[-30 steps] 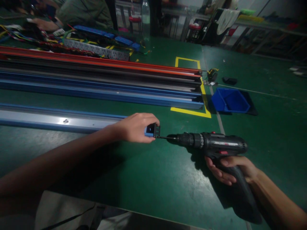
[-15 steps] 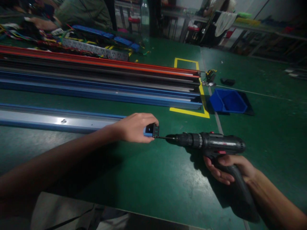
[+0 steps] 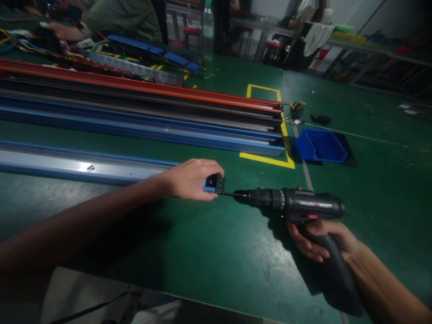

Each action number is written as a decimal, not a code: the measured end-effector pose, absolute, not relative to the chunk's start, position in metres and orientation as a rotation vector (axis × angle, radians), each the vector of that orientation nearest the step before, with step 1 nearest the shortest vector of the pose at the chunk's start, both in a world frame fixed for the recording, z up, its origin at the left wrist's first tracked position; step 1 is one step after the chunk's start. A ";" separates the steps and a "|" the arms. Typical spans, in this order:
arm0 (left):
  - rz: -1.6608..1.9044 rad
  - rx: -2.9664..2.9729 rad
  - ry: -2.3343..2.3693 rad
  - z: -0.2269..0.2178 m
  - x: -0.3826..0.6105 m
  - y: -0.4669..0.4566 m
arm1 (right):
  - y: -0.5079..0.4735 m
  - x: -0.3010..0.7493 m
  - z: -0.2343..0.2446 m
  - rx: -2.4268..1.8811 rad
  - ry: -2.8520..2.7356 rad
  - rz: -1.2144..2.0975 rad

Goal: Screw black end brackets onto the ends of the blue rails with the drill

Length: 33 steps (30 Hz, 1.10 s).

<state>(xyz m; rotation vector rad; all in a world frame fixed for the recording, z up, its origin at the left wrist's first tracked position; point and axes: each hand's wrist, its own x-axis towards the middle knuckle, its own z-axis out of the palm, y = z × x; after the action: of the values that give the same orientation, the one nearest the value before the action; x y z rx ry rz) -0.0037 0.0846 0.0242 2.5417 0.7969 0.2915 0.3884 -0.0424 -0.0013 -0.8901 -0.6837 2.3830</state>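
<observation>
My left hand (image 3: 194,180) is wrapped around the right end of a long blue-and-silver metal profile (image 3: 114,169), with the thumb below and the fingers over the top. A small black end cap (image 3: 219,184) sits at that end, between thumb and fingertips. In my right hand (image 3: 317,240) is a black cordless drill (image 3: 303,202), its handle wrapped by the fingers. The drill's long thin bit (image 3: 232,194) points left and its tip meets the lower part of the end cap. Whether a screw is at the tip, I cannot tell.
Beyond lie several long profiles, red (image 3: 151,85), black and blue (image 3: 202,141). A blue bin (image 3: 322,145) stands to their right, near yellow tape (image 3: 266,160) on the green table (image 3: 216,252). Wires and blue packs (image 3: 135,45) lie at the back left, near another person's sleeve (image 3: 121,20).
The view has shifted slightly. A small light now shows on the drill below its chuck. Both hands keep their hold, and the bit stays at the end cap.
</observation>
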 end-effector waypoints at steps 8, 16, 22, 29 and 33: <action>0.277 2.543 0.796 0.023 -0.003 0.084 | -0.042 0.389 -0.002 -0.900 -0.682 2.367; 0.301 2.547 0.782 0.023 -0.004 0.085 | -0.043 0.389 -0.003 -0.889 -0.683 2.359; 0.290 2.551 0.798 0.024 -0.003 0.084 | -0.043 0.388 -0.003 -0.853 -0.693 2.368; 0.282 2.550 0.796 0.024 -0.003 0.085 | -0.042 0.387 -0.001 -0.850 -0.691 2.393; 0.291 2.546 0.792 0.023 -0.003 0.085 | -0.041 0.388 -0.002 -0.826 -0.680 2.412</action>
<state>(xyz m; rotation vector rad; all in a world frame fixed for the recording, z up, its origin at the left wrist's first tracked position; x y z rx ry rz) -0.0033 0.0849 0.0235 2.5463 0.7915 0.2908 0.3878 -0.0413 -0.0019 -0.8260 -0.6802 2.4115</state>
